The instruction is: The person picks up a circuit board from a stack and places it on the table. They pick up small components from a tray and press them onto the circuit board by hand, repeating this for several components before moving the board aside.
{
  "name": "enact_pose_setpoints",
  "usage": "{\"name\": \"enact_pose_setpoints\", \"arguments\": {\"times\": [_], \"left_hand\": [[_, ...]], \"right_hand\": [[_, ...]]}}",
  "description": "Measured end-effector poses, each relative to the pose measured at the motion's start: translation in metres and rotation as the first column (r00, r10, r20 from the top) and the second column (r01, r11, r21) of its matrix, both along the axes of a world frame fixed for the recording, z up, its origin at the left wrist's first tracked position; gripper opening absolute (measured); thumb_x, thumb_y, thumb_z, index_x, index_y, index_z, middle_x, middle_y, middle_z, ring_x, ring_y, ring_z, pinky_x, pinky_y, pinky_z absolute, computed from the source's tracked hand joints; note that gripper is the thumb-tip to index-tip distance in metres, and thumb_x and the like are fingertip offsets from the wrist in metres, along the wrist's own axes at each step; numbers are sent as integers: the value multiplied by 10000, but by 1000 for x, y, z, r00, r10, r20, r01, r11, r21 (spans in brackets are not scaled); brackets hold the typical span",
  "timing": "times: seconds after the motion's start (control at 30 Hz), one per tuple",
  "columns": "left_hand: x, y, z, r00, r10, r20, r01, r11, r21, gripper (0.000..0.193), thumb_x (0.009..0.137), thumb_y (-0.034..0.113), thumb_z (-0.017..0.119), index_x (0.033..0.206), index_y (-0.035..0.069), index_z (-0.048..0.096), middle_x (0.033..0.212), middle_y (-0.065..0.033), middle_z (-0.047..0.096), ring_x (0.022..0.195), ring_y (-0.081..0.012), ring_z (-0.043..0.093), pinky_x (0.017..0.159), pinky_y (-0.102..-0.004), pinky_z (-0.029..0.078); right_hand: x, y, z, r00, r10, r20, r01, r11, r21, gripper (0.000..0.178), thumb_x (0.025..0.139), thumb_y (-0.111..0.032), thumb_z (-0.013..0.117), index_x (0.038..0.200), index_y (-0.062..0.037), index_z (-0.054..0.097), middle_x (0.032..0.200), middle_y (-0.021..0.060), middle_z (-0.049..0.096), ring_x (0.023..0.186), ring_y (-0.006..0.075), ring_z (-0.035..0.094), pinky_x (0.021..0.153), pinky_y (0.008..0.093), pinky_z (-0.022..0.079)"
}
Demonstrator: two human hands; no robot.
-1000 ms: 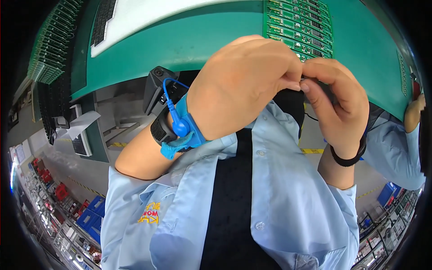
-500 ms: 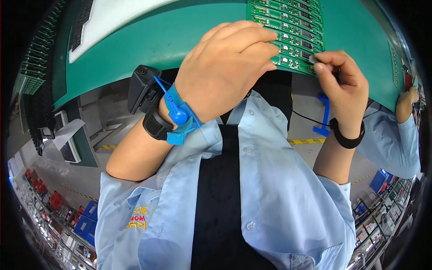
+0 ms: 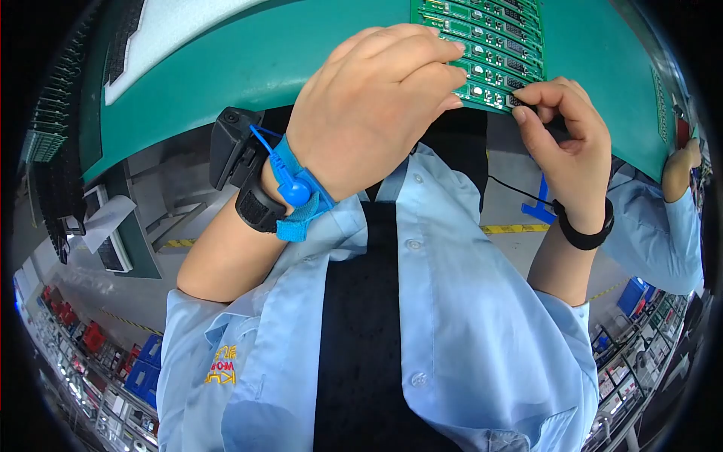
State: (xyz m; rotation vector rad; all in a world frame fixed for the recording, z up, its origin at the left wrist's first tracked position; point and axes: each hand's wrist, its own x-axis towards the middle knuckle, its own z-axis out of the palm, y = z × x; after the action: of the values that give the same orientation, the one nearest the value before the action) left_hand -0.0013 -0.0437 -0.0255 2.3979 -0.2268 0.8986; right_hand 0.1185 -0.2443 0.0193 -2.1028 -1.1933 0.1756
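Observation:
A green panel of several joined circuit-board strips lies on the green table mat, with a row of small black digit displays along its right part. My left hand reaches over the panel's left edge, its fingers stretched out with the tips on the strips; the thumb is mostly hidden. At the right end of the nearest strip, my right hand pinches a small black digit display between thumb and index finger. The display sits at the strip's surface; whether it is seated there I cannot tell.
The green mat ends close to my body. A white foam sheet lies at the far left, beside racked boards. At right, another person's arm rests near the mat's edge. A blue strap with a cord circles my left wrist.
My right hand has brought the small display, held tilted above the board, down and left onto the nearest strip. The left hand has stayed on the panel; the view has shifted slightly.

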Motion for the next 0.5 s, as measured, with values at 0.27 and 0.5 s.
{"name": "enact_pose_setpoints", "arguments": {"times": [0.27, 0.5], "left_hand": [[-1, 1, -3, 1000, 1, 12, -1, 1000, 3, 198, 741, 155, 745, 890, 71, 646, 1076, -49, 663, 1073, -253, 611, 901, -377, 483], [0, 2, -3, 1000, -10, 19, 10, 1000, -14, 187, 744, 159, 742, 882, 76, 647, 1068, -49, 663, 1072, -250, 609, 898, -372, 484]], "right_hand": [[3, 5, 4, 999, 23, 39, -22, 999, -44, 179, 733, 6, 722, 898, -19, 659, 713, 23, 509, 675, 147, 459, 599, 263, 388], [5, 4, 4, 999, 39, 37, -38, 999, -33, 178, 733, 15, 722, 892, -14, 647, 708, 26, 498, 657, 146, 467, 562, 261, 392]]}}
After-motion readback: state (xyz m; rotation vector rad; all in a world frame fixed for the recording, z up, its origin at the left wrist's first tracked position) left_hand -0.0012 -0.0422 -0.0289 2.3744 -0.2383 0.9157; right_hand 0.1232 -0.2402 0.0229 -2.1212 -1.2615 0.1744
